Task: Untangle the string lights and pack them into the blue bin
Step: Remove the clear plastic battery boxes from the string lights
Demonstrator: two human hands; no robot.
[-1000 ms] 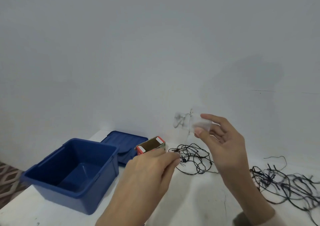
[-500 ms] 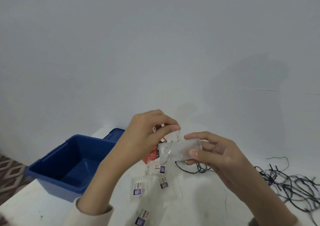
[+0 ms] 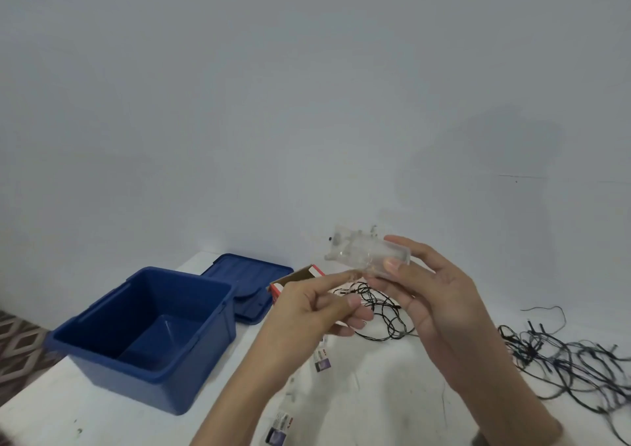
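My right hand (image 3: 440, 302) holds a clear plastic battery case (image 3: 362, 252) up above the white table, thumb pressed on its near end. My left hand (image 3: 307, 312) sits just below and left of it, with the index finger reaching toward the case's underside and the other fingers curled. Whether it grips a thin wire I cannot tell. A small tangle of black string lights (image 3: 386, 312) lies on the table behind both hands. A larger dark tangle (image 3: 563, 367) spreads at the right. The blue bin (image 3: 143, 276) stands open at the left with nothing in it.
The bin's blue lid (image 3: 246, 275) lies behind the bin. A red and white cardboard box (image 3: 297, 276) lies next to the lid. Small clear labelled bags (image 3: 322, 360) are scattered on the table (image 3: 102, 418) under my left forearm. A plain wall stands close behind.
My left hand has come down from above the clear case to just below it. My right hand has lifted the case a little and tilted it.
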